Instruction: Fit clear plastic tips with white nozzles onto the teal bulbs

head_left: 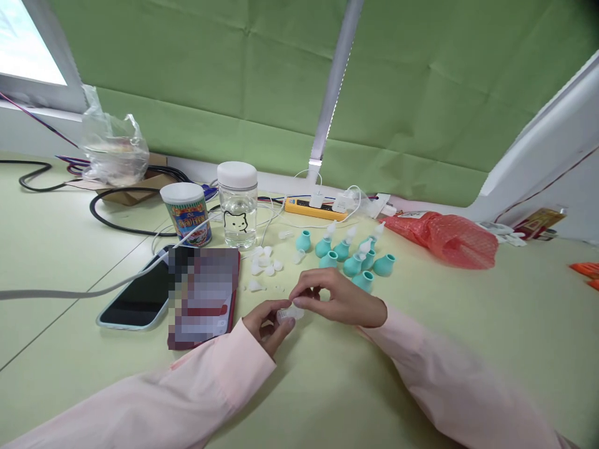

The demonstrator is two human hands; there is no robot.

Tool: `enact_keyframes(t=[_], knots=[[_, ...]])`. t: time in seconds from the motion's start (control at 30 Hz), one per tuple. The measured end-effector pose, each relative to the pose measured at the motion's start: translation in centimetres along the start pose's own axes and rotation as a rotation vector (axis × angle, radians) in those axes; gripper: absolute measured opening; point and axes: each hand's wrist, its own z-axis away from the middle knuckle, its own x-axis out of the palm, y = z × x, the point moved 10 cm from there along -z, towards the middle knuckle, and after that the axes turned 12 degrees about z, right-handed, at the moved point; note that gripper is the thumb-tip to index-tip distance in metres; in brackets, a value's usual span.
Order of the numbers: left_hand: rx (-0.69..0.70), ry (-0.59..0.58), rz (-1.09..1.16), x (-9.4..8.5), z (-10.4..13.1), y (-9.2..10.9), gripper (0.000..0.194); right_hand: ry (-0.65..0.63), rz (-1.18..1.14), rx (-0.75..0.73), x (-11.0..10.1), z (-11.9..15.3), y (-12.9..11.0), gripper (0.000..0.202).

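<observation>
While both hands meet at the lower centre of the frame, the inspection runs left to right. At centre left a dark phone [135, 299] lies flat on the counter [491, 324], a red booklet [206, 296] just beside it; behind them stand a printed cup [187, 213] and a clear jar [238, 206]. Loose white caps [262, 265] lie scattered just right of the booklet. The left hand [267, 324] and right hand [337, 299] are together, fingertips of both pinched on one small translucent piece [290, 312], held just above the counter. Teal rubber bulbs [350, 255], some with white tips fitted, stand grouped just beyond the right hand. A red mesh bag [444, 238] lies at centre right. Judged step: working one small piece between the fingers. Any further move calls for a fine, steady pinch.
</observation>
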Motion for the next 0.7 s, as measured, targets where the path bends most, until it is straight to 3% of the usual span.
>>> enact_keyframes(t=[0.13,0.43,0.7], knots=[[-0.004,-0.001,0.006,0.1,0.0,0.4,0.026,-0.032,0.024,-0.051,1.2,0.0,-0.4,0.013],[-0.027,0.003,-0.002,0.1,0.1,0.4,0.024,0.024,0.017,-0.083,1.3,0.1,-0.4,0.015],[-0.06,-0.003,0.033,-0.1,-0.1,0.1,0.032,0.235,0.335,-0.273,1.5,2.2,-1.8,0.029]])
